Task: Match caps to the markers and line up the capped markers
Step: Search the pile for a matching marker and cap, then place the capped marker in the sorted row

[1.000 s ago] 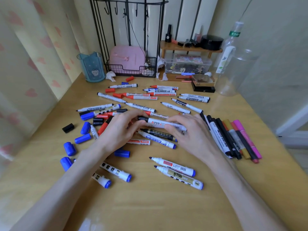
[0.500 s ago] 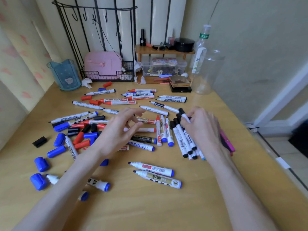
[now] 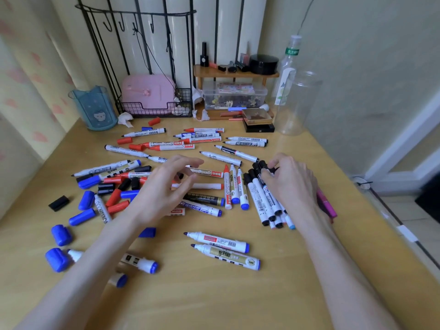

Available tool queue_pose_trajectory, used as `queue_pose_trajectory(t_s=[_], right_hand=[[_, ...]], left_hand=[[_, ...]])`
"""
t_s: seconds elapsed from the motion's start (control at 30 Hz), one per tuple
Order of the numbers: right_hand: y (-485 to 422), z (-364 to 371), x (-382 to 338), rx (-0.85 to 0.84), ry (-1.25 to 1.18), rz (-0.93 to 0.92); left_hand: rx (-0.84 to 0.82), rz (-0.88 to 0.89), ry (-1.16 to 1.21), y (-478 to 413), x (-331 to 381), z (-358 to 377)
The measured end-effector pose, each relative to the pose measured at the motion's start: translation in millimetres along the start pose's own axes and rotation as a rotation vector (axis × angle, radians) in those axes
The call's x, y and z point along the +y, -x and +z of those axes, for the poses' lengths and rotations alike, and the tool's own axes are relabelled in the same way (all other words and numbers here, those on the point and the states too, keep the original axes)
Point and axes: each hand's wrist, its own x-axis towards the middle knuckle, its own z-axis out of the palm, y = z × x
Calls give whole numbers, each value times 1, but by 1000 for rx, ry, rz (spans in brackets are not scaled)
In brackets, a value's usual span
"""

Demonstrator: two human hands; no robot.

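Note:
Many whiteboard markers and loose caps lie scattered on the wooden table (image 3: 214, 296). My right hand (image 3: 291, 184) curls its fingertips around the top of a black-capped marker (image 3: 263, 166). That marker lies in a row of black-capped markers (image 3: 258, 198) at the right. Beside the row lie a red-capped marker (image 3: 227, 186) and two blue ones (image 3: 242, 191). My left hand (image 3: 164, 189) hovers over the middle pile with fingers apart and holds nothing. Loose blue caps (image 3: 60, 234), red caps (image 3: 117, 207) and a black cap (image 3: 58, 203) sit at the left. Two uncapped blue markers (image 3: 219, 240) lie in front.
At the back stand a blue pen cup (image 3: 95, 108), a wire rack with a pink box (image 3: 147, 96), a small wooden shelf (image 3: 235, 73) over a plastic box (image 3: 234, 96), a clear jar (image 3: 297, 103) and a bottle (image 3: 289, 67). The table's right edge (image 3: 381, 225) lies close to pink highlighters (image 3: 327, 206).
My right hand carried the black-capped marker from the middle to the row at the right. My left hand let go of it and opened. The view swung to the right.

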Motion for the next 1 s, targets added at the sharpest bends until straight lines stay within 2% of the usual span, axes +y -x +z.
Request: queue_pose_trajectory(t_s=[0.17, 0.37, 0.53, 0.8, 1.0], right_hand=[[-3, 15, -14, 35, -67, -155], [-23, 42, -41, -53, -133, -337], [-42, 55, -63, -83, -97, -362], [-66, 71, -84, -199, 17, -259], [-62, 78, -95, -117, -84, -328]], left_hand=[[30, -31, -54, 6, -14, -18], [75, -87, -22, 10, -37, -36], [145, -140, -46, 9, -59, -54], [165, -219, -114, 4, -85, -77], [190, -273, -141, 5, -94, -92]])
